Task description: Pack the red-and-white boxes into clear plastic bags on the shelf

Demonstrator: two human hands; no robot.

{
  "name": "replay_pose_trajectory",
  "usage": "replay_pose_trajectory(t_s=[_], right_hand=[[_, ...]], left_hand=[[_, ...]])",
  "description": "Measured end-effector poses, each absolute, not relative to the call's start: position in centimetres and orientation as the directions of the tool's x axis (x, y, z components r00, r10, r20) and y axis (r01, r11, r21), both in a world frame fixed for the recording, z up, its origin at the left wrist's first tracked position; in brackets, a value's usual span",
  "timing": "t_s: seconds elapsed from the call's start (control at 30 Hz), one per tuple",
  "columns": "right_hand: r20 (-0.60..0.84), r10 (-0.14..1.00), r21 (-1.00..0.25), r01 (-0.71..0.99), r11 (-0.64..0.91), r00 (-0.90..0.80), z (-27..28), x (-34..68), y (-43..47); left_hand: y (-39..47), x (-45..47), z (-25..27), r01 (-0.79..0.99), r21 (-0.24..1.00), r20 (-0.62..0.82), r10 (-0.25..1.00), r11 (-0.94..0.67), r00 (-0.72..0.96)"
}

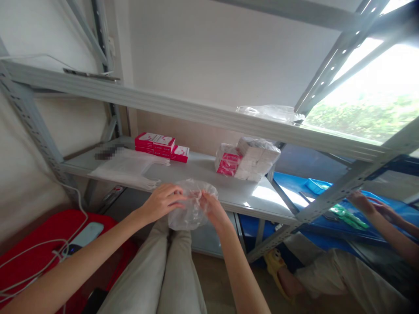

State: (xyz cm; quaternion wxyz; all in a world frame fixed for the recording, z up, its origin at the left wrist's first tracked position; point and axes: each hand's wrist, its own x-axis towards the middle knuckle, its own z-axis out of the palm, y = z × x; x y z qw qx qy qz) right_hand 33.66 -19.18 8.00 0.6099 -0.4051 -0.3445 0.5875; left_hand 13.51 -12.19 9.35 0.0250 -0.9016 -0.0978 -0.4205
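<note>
The left hand (163,201) touches a clear plastic bag (185,218), whether pinching unclear; the bag sits between both hands at the shelf's (203,168) front edge, its gathered film pinched in the right hand's (215,210) grip.

A left hand (161,202) and right hand (215,212) held a clear bag (185,219) at a grey shelf (200,169). Red-and-white boxes (156,145) stood toward the far left.

Packing workroom or stockroom, by appearance: slotted metal rack (196,111); on shelf (201,168), stacked red boxes (155,143), flat plastic bags (126,168), bagged boxes (258,159). Alongside, second person's hands (364,203) at blue table (284,179) with blue tray (317,187). Bright window (356,87).
</note>
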Motion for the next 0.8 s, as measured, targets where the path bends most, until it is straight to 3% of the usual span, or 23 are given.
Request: replay_pose_trajectory(t_s=[0.23, 0.53, 0.67, 0.8], right_hand=[[-0.001, 1.000, -0.796, -0.605, 0.017, 0.030, 7.8, 33.5, -19.8], [-0.027, 1.000, -0.759, -0.651, -0.013, 0.012, 8.0, 33.2, -20.2], [-0.044, 0.999, -0.730, -0.683, -0.022, 0.015, 7.8, 33.3, -20.3], [-0.041, 0.999, -0.722, -0.692, -0.015, 0.021, 7.6, 33.2, -20.2]], left_hand=[[-12.5, 12.7, 7.5, 0.248, 0.073, 0.826, 0.198, -0.966, 0.527], [-12.2, 13.7, 8.0, 0.067, 0.578, 0.721, 0.548, -0.813, 0.425], [-11.8, 13.9, 9.2, 0.044, 0.717, 0.593, 0.641, -0.696, 0.487], [-12.0, 14.0, 9.7, 0.035, 0.776, 0.524, 0.675, -0.630, 0.520]])
